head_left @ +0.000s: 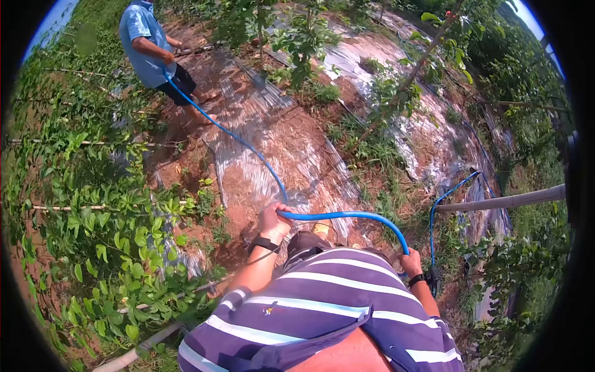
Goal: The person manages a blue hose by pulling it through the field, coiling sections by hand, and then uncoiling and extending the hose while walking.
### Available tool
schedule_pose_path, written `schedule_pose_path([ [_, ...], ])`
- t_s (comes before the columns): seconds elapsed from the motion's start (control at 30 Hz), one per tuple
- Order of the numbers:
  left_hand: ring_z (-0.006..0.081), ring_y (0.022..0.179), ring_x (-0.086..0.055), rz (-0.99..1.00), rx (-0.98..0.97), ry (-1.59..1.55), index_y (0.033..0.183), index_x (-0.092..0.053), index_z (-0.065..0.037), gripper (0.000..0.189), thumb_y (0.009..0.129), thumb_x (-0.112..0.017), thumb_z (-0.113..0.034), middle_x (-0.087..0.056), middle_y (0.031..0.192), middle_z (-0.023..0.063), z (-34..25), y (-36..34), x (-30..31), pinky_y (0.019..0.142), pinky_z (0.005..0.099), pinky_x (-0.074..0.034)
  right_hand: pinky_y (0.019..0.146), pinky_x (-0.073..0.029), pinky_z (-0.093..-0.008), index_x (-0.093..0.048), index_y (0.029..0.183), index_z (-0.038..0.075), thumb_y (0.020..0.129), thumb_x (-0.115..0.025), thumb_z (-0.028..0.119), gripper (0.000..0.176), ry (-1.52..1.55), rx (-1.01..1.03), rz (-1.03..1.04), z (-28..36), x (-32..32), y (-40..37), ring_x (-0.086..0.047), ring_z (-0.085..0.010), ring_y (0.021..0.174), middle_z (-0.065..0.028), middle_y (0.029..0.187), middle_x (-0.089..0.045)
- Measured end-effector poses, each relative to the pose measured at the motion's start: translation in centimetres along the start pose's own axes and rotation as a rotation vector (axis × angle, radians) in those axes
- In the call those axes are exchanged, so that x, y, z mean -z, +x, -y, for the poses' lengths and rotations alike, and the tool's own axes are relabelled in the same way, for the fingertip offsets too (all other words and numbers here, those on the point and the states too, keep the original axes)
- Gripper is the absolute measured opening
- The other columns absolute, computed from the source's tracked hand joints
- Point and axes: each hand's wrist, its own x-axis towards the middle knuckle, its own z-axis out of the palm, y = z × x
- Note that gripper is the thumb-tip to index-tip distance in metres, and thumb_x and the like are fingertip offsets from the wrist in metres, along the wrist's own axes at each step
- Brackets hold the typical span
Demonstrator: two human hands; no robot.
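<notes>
Striped shirt [347, 286] beneath, blue hose [347, 216] being gripped ahead

The shirt's emblem [269, 309] is being shown too small to read; a co-worker [145, 46] is being cropped at the top. The hose is being clasped by left hand [276, 222] and right hand [410, 262], well apart, and arched between them.

Hose [338, 215] between left hand [274, 221] and right hand [411, 263]; co-worker [144, 46] ahead, left; plants [141, 235] left; pole [508, 199] right.
</notes>
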Motion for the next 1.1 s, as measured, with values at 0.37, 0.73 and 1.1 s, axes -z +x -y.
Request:
schedule_pose_path([
  [0.37,0.0203,0.065,-0.053,0.108,0.019,0.284,0.069,-0.046,-0.011,0.023,0.091,-0.05,-0.015,-0.05,0.064,0.0055,-2.1,3.6,-1.2,0.068,0.0371,-0.047,0.083,-0.053,-0.0428,-0.074,0.1,0.01,0.073,-0.07,0.024,0.031,-0.195,-0.145,0.005,-0.2,-2.3,-6.0,-0.068,-0.0362,0.091,-0.0209,0.095,-0.071],
  [0.73,0.0214,0.064,-0.05,0.163,0.162,0.387,0.079,-0.048,-0.007,0.015,0.093,-0.047,-0.012,-0.05,0.068,0.0058,1.0,6.3,-4.0,0.069,0.0371,-0.048,0.084,-0.051,-0.0451,-0.073,0.094,0.009,0.078,-0.066,0.044,0.038,-0.101,-0.237,0.031,-5.8,-7.2,-8.1,-0.066,-0.039,0.094,-0.0214,0.097,-0.07],
  [1.1,0.0271,0.066,-0.053,0.177,0.252,0.456,0.07,-0.048,-0.011,0.023,0.091,-0.049,-0.021,-0.053,0.063,0.0081,2.8,5.2,-8.6,0.076,0.0476,-0.047,0.084,-0.051,-0.0468,-0.071,0.097,0.012,0.076,-0.061,0.031,0.03,0.022,-0.336,0.005,-5.9,-9.9,-9.3,-0.066,-0.0391,0.094,-0.0198,0.097,-0.07],
])
